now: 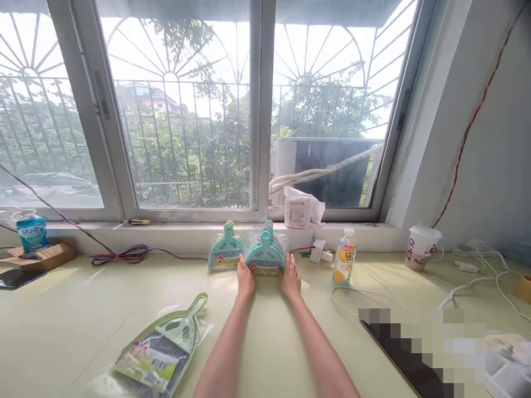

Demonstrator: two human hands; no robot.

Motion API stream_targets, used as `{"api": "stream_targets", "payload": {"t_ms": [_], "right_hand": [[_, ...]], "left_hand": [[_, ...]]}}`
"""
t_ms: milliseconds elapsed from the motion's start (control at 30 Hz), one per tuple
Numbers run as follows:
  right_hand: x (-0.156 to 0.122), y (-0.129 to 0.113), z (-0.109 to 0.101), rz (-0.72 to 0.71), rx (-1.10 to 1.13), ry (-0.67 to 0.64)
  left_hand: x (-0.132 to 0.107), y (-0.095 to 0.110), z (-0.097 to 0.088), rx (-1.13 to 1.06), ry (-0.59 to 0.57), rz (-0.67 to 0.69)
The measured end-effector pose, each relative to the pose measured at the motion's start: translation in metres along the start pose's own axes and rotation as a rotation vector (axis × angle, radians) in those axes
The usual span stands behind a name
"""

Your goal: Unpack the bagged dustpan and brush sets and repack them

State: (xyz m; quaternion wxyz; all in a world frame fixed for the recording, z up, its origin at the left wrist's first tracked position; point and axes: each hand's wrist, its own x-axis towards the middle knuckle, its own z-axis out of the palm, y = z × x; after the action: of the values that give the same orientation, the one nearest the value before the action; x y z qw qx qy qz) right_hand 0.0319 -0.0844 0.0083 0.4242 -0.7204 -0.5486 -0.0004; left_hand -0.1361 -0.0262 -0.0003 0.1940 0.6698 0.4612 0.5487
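Both arms reach forward to a teal dustpan and brush set [265,256] in clear wrapping, standing upright with its handle up. My left hand [245,277] grips its left lower edge, and my right hand [291,276] grips the right lower edge. More handles, some pinkish, show just behind it, so several sets seem stacked there. Beside my left hand another wrapped teal set [227,251] leans upright against the ledge. Nearer me on the left, a larger pale green dustpan and brush set [166,345] lies flat in its plastic bag.
On the right stand a juice bottle [344,258], a white plug adapter [319,251] and a lidded cup [422,247], with loose white cables [477,276]. A black tablet-like device [398,354] lies front right. Coiled wires [124,254] and a blue pouch [32,235] are left.
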Motion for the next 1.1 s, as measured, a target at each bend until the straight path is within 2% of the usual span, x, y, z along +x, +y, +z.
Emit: {"api": "stream_targets", "payload": {"t_ms": [33, 100, 167, 267, 400, 567, 733, 833, 967, 1100], "right_hand": [[0.006, 0.004, 0.007, 0.043, 0.008, -0.018], [0.013, 0.012, 0.015, 0.084, 0.046, -0.024], [0.015, 0.017, 0.018, 0.085, 0.089, -0.005], [0.014, 0.02, 0.015, 0.057, 0.148, 0.03], [0.013, 0.019, 0.009, 0.111, 0.209, 0.069], [0.014, 0.021, 0.009, 0.094, 0.236, 0.096], [0.012, 0.02, 0.009, 0.09, 0.235, 0.09], [0.008, 0.017, 0.004, 0.041, 0.224, 0.164], [-0.007, 0.013, -0.004, -0.108, 0.151, 0.277], [-0.033, 0.007, -0.012, -0.27, 0.009, 0.225]], "left_hand": [[0.005, -0.006, 0.009, 0.019, 0.046, -0.055], [0.011, -0.01, 0.02, 0.069, 0.122, -0.077], [0.012, -0.006, 0.022, 0.142, 0.181, -0.065], [0.008, 0.007, 0.014, 0.216, 0.204, -0.004], [0.002, 0.016, 0.008, 0.214, 0.158, 0.037], [0.001, 0.01, 0.009, 0.158, 0.062, 0.022], [0.0, 0.013, 0.01, 0.164, 0.056, 0.02], [-0.005, 0.019, 0.007, 0.18, 0.062, 0.019], [-0.016, 0.025, 0.002, 0.228, 0.109, 0.019], [-0.034, 0.029, -0.008, 0.297, 0.126, 0.017]]}}
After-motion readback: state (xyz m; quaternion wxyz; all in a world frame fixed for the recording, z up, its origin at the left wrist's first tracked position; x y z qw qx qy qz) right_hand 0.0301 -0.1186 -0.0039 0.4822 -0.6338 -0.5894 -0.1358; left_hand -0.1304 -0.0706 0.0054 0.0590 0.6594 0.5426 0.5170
